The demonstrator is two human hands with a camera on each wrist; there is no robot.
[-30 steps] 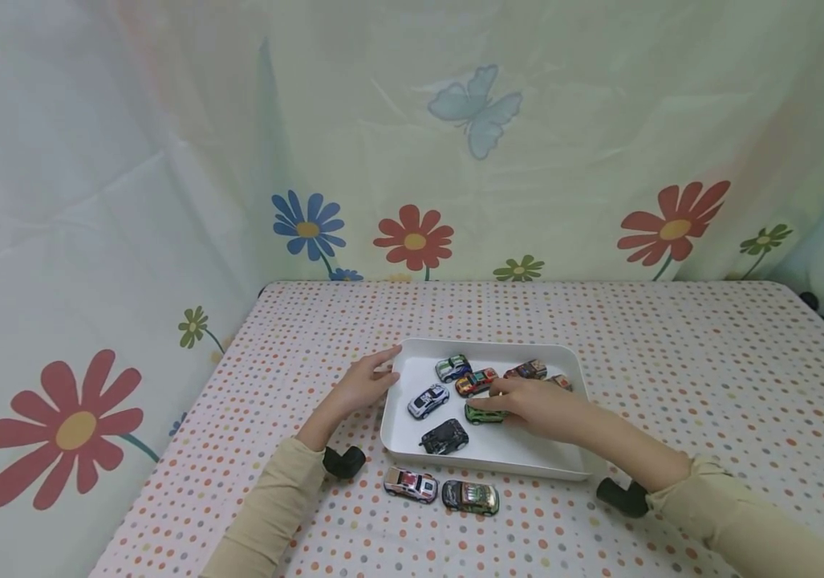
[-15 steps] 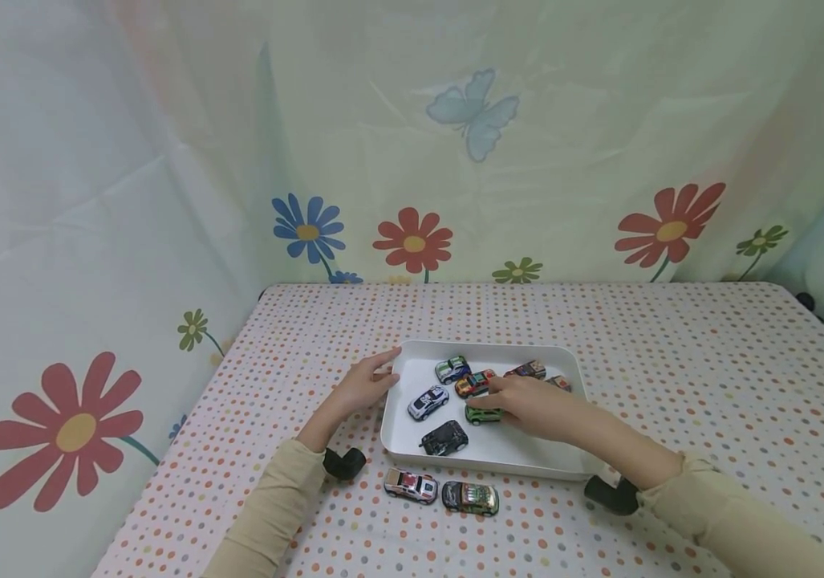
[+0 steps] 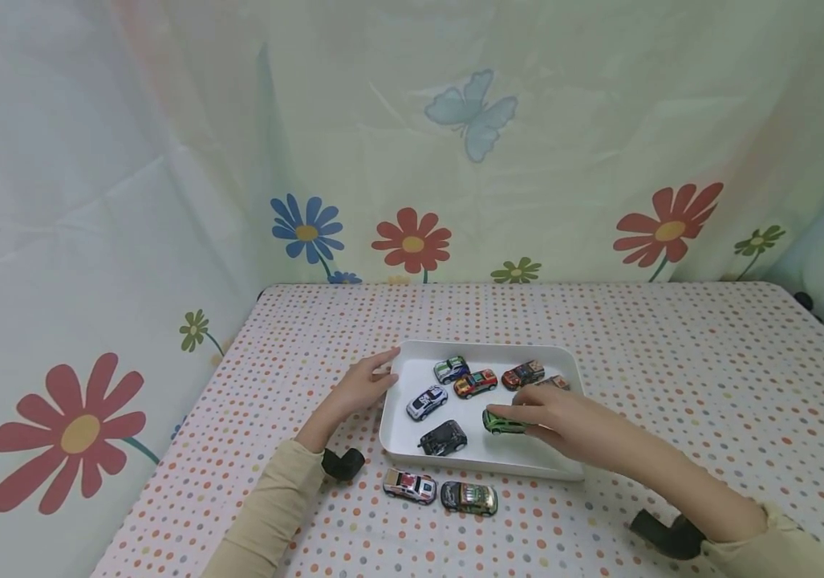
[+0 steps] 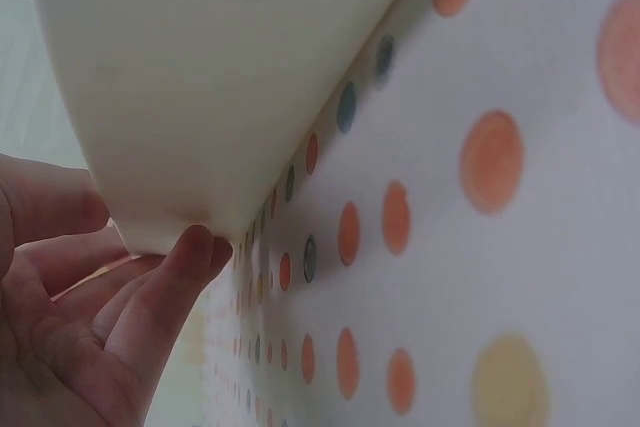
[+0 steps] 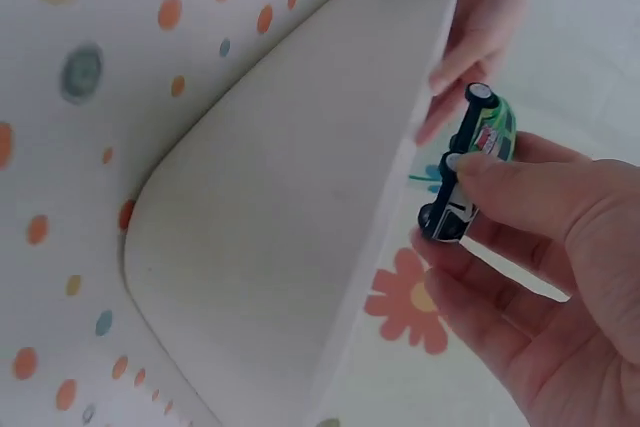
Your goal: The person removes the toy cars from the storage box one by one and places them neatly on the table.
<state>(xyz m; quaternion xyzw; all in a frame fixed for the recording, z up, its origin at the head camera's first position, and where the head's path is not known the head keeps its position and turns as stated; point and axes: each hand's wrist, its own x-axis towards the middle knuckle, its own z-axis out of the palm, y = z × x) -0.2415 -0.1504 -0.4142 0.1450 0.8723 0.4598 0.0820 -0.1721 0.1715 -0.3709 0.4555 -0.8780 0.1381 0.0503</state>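
Note:
In the head view, my right hand [image 3: 563, 417] pinches a green toy car [image 3: 504, 421] over the right half of a white tray [image 3: 412, 459]. Seen from the right wrist, thumb and fingers hold the toy car [image 5: 480, 152] by its sides, wheels showing, above the rim. My left hand [image 3: 363, 384] rests against the tray's left side, its fingers extended along the outer wall near the far corner; the left wrist view has its fingertips [image 4: 190, 247] right at that wall. Inside the tray lie a white-and-black toy car [image 3: 428, 402], a black one [image 3: 444, 438] and several others.
On the dotted tablecloth [image 3: 671, 345], a white-and-red toy car [image 3: 410, 486] and a dark gold-green toy car [image 3: 469, 498] stand just in front of the tray. A flowered curtain [image 3: 354, 144] hangs behind the table and along the left.
My right hand has lifted the green toy car from the tray's floor and moved it right and toward me. The left hand has stayed on the tray.

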